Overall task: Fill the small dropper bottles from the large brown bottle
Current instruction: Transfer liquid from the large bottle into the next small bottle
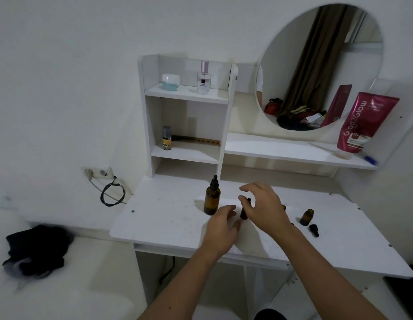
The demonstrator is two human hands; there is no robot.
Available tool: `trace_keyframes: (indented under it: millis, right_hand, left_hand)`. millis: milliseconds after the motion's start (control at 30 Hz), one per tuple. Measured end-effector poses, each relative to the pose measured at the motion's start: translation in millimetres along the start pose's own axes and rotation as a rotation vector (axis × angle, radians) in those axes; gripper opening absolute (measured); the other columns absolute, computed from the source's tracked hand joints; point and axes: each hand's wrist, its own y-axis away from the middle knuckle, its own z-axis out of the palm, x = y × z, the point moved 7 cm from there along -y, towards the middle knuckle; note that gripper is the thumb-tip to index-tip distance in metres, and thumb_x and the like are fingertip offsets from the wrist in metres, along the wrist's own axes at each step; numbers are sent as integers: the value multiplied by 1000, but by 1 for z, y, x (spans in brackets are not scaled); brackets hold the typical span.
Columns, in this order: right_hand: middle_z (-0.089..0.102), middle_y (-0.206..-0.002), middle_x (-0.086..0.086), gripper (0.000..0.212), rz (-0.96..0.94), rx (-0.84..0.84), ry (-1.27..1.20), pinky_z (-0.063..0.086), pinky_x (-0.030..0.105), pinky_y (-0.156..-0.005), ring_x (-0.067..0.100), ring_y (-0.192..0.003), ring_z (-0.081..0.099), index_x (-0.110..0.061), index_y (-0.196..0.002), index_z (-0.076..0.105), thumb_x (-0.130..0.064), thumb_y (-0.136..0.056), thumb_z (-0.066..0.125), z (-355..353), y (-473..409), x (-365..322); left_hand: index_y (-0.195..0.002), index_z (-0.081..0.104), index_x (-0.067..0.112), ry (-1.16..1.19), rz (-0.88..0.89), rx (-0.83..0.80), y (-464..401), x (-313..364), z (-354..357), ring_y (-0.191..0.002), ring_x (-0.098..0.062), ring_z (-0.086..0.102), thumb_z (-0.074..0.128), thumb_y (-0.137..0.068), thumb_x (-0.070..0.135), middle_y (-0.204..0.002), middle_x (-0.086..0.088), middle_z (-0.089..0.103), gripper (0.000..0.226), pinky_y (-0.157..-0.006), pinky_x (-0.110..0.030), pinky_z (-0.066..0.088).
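1. Amber glass, large: the large brown bottle (212,200) stands upright on the white vanity table (168,218), its black dropper cap still on. It looks rigid, smooth and breakable, and heaviest if full. It is best taken round the shoulder or mid-body, not by the rubber bulb.
2. Amber glass, small: a small dropper bottle (244,212) stands capped between the two hands. It is probably light and easily tipped, so steady the body while turning the cap.
3. Amber glass, small, uncapped: an open small bottle (307,217) stands to the right, with its black dropper cap (314,230) lying on the table just beside it. Another small bottle seems half hidden behind the right wrist.
4. Left hand (220,229): fingers relaxed and reaching toward the base of the capped small bottle, gripping nothing that shows.
5. Right hand (262,206): fingers loosely arched over the same bottle's cap; whether they touch it I cannot tell.
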Motion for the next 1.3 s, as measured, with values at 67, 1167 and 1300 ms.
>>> trace_keyframes:
  millis: [67,1167,1300]
  right_hand:
    - [70,-119,-3,23,-9,14,-43,40,25,-95,18,-117,58,-20,-117,72,-28,-97,67,0,-7,-10]
    - [72,-104,-2,14,156,79,-420,59,40,-91,18,-97,68,-17,-106,72,-26,-98,65,44,-44,-49]
    - [73,-103,-3,15,180,64,-435,58,37,-91,15,-96,68,-18,-105,74,-28,-98,65,34,-43,-50]
  left_hand:
    - [-132,62,24,34,2,-1,8,-5,-12,-106,4,62,66,-98,27,-125,10,68,35,-102,-19,50]
    - [-125,62,21,-19,-29,126,-28,-39,-73,-102,-9,61,77,-89,35,-117,8,68,41,-87,-12,43]
    - [-130,59,23,-107,-28,130,-25,-37,-72,-108,-12,62,71,-92,38,-123,8,66,43,-98,-26,48]
